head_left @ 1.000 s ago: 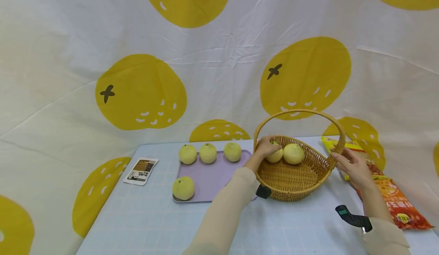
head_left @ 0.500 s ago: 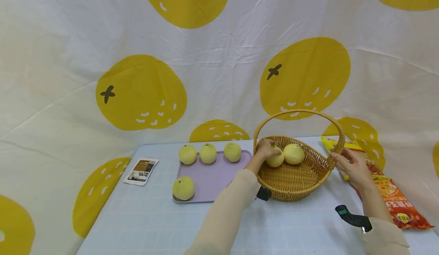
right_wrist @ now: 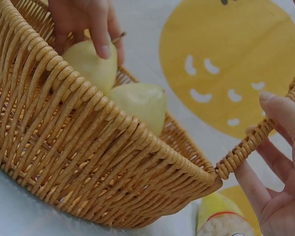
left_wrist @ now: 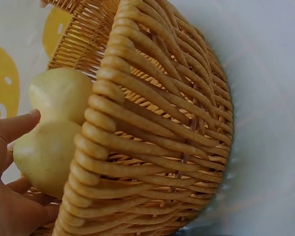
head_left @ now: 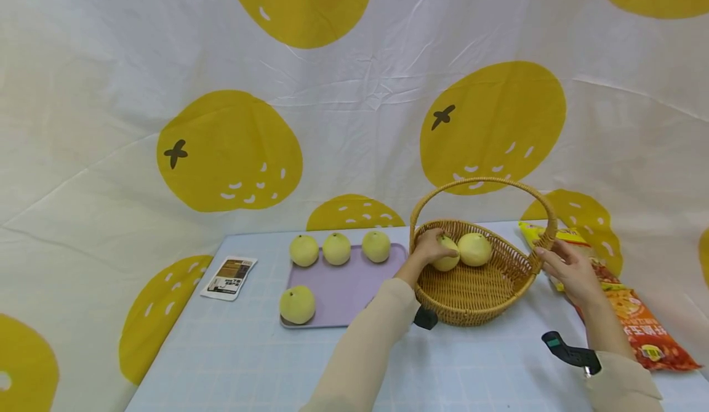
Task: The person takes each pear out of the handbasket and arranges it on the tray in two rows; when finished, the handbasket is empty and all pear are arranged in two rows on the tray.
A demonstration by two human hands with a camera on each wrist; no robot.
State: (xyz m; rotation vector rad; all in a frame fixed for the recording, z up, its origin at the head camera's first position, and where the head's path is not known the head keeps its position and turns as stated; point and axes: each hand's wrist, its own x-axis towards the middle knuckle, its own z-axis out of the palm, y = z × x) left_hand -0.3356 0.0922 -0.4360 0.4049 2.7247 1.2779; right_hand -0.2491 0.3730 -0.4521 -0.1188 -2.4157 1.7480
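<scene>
A wicker basket [head_left: 471, 298] with a tall arched handle stands on the right part of the table. Two pale yellow-green pears lie in it side by side, touching. My left hand [head_left: 429, 249] reaches over the basket's left rim and holds the left pear [left_wrist: 46, 157], thumb on one side and fingers on the other. Beyond it is the second pear [head_left: 474, 249], also seen past the rim in the right wrist view. My right hand [head_left: 574, 268] grips the right foot of the handle [right_wrist: 250, 142] between thumb and fingers.
Left of the basket lies a purple tray [head_left: 340, 289] with several more pears [head_left: 336, 249] on it. A white packet [head_left: 229, 278] is at the far left. Bright snack bags [head_left: 637, 323] lie along the right edge. A fruit-print cloth [head_left: 354, 141] hangs behind the table.
The left hand and its pear have shifted slightly right and toward the front inside the basket. My right hand and the basket have stayed in place.
</scene>
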